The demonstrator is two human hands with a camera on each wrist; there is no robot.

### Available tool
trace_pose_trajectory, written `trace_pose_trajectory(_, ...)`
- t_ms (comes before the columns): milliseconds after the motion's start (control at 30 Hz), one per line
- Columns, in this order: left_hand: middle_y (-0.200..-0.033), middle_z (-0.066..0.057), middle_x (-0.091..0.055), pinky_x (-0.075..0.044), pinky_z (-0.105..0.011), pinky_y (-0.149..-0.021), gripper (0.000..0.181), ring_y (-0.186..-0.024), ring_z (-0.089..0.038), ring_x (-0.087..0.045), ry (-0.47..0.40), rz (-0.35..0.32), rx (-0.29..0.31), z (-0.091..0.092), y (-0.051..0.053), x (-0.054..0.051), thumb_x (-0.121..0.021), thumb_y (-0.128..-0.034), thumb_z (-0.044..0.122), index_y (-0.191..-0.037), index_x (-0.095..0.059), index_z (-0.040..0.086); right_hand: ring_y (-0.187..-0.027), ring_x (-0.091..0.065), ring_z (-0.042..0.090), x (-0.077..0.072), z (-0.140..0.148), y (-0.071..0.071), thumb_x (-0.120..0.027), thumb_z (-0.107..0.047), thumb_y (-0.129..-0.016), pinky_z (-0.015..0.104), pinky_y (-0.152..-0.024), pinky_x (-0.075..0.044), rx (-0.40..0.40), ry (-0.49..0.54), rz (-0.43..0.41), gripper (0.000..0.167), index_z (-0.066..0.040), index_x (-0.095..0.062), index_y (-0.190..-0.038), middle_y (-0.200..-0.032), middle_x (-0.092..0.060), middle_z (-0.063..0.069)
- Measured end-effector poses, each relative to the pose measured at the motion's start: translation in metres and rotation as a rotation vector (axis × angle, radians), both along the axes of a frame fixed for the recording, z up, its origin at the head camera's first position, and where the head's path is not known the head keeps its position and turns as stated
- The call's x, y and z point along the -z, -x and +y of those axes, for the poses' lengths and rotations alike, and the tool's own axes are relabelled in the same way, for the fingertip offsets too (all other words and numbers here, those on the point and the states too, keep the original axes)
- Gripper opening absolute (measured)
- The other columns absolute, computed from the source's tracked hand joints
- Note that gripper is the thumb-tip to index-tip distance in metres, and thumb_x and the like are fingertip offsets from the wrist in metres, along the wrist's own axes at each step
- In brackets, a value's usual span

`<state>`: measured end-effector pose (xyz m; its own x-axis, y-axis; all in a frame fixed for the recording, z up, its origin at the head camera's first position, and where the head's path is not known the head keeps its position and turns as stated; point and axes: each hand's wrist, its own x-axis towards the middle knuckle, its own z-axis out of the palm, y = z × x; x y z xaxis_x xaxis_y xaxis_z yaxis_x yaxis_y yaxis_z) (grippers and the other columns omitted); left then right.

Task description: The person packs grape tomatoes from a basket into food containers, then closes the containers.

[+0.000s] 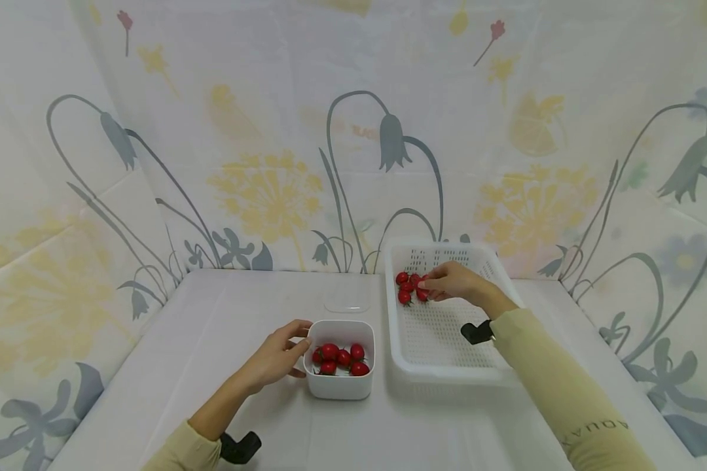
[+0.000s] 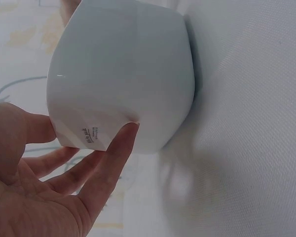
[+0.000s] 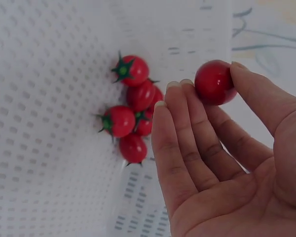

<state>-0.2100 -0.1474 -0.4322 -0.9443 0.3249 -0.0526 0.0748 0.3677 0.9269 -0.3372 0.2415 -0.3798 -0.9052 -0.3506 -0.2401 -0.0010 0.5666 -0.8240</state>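
Observation:
My right hand (image 1: 450,282) is over the far left part of a white perforated basket (image 1: 453,374). Thumb and fingertips pinch a shiny red cherry tomato (image 3: 215,82), its stem end unseen. Below it in the basket, several cherry tomatoes (image 3: 121,121) with green calyxes lie clustered. My left hand (image 1: 275,356) touches the left side of a small white square container (image 1: 338,387); in the left wrist view its extended fingertips rest against the outer wall and rim, near small dark printing. Several red cherry tomatoes (image 1: 343,358) lie inside that container.
A clear, flat, rounded piece (image 1: 346,307) lies on the white tabletop (image 1: 235,307) behind the container. The basket stands right of the container with a narrow gap between. A flower-printed curtain (image 1: 271,131) encloses the back and sides. Black wrist mounts (image 1: 240,448) show at both sleeves.

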Motion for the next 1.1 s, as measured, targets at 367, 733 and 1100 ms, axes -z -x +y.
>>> trace_pose_trajectory(367,-0.143,-0.026,-0.052,-0.065,-0.042,-0.068,0.039,-0.116,-0.042,-0.062,-0.007,-0.008,0.007,-0.001,0.000,0.000,-0.053,-0.1066,0.014,-0.144,-0.049,0.004,-0.095,-0.070,0.026,-0.010,-0.009,-0.020,-0.067,-0.023,-0.101,0.036,-0.089,-0.060,-0.004,0.039,0.018,0.040,0.008,-0.063,-0.126,-0.117,-0.069,0.024)
trace_pose_trajectory(733,-0.143,-0.027,-0.051,-0.065,-0.043,-0.067,0.040,-0.116,-0.043,-0.062,-0.007,-0.006,0.008,-0.001,-0.001,0.000,-0.053,-0.1067,0.014,-0.145,-0.049,0.004,-0.087,-0.070,0.021,-0.016,-0.018,-0.044,-0.069,-0.022,-0.099,0.039,-0.089,-0.061,-0.041,0.076,0.057,0.034,0.007,-0.067,-0.117,-0.096,-0.073,0.010)
trace_pose_trajectory(1100,-0.142,-0.026,-0.053,-0.065,-0.042,-0.066,0.038,-0.114,-0.040,-0.063,0.008,-0.007,-0.013,0.000,0.000,0.000,-0.054,-0.1063,0.014,-0.143,-0.051,0.005,-0.089,-0.071,0.023,-0.015,-0.035,-0.069,-0.069,-0.022,-0.099,0.043,-0.092,-0.060,-0.071,0.117,0.084,0.034,0.005,-0.067,-0.118,-0.101,-0.074,0.011)
